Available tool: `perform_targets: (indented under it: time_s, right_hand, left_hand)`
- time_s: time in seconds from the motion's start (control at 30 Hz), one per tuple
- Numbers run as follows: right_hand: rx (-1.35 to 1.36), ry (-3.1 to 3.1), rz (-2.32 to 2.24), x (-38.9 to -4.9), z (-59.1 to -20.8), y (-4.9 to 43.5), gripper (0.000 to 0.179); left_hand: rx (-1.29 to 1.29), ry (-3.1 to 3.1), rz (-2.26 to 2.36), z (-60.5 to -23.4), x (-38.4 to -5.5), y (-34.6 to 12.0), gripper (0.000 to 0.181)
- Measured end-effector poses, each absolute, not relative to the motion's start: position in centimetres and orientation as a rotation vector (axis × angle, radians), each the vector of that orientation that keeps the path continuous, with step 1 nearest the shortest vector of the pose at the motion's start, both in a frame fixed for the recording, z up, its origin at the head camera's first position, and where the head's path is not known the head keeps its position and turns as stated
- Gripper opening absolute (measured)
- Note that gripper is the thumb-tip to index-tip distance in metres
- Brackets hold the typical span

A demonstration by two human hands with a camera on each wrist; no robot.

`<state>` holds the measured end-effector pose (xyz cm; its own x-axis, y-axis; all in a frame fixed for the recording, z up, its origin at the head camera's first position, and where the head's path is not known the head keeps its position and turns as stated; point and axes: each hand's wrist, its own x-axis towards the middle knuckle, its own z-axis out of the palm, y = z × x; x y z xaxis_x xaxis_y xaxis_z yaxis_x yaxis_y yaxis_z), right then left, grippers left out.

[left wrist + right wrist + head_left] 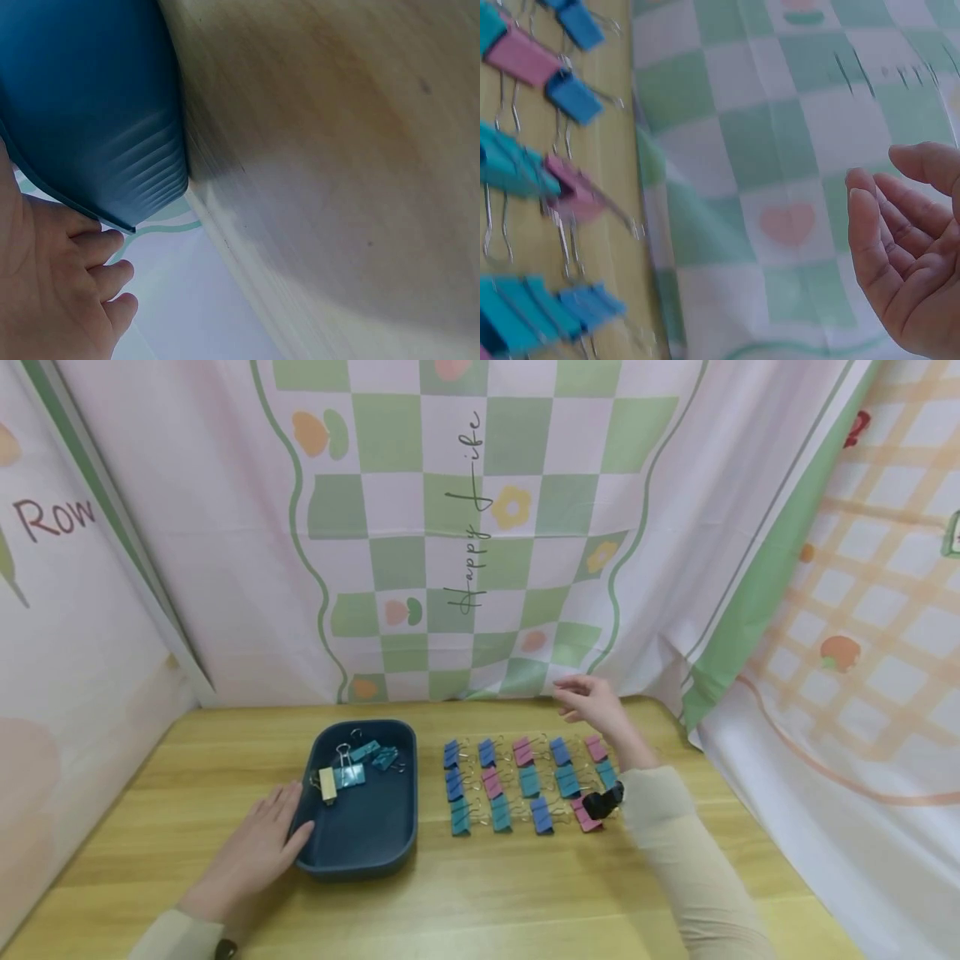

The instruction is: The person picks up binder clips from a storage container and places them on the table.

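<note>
My left hand (258, 839) lies along the left side of a dark blue tray (360, 847), touching its rim with fingers fairly straight. Inside the tray are several teal binder clips (349, 776) and a pale yellow binder clip (327, 786). Raised above the far end of the clip rows, my right hand (596, 706) is loosely bent. The right wrist view shows nothing between its fingers (865, 217). Three rows of blue, pink and teal binder clips stand on the table right of the tray, among them a teal clip (529, 782) and a pink clip (522, 751).
The wooden table (480, 902) ends at a hanging curtain (517, 552) with green checks and printed words. More printed cloth hangs at the left and right sides. A black wrist device (603, 801) sits at my right sleeve, over the nearest pink clip.
</note>
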<state>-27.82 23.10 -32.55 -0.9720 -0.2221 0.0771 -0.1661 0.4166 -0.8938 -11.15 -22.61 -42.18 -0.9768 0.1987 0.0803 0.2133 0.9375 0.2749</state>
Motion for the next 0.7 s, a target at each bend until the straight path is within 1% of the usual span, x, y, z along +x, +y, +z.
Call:
perform_targets:
  time_s: [0.23,0.47,0.6,0.7]
  right_hand:
    - [-0.452,2.536,-1.555,-27.5,-32.4,18.4,0.038]
    - [-0.565,2.486,-1.515,-24.7,-30.0,13.6,0.036]
    - [-0.629,2.448,-1.486,-24.6,-30.3,11.4,0.035]
    - [-0.681,2.414,-1.460,-25.1,-31.5,10.0,0.035]
  left_hand:
    - [-0.320,-3.040,-0.429,-42.2,-11.2,-22.6,0.066]
    - [-0.324,-3.028,-0.414,-42.1,-11.2,-22.5,0.066]
    - [-0.326,-3.028,-0.412,-42.1,-11.2,-22.5,0.066]
    - [-0.328,-3.028,-0.418,-42.1,-11.2,-22.5,0.066]
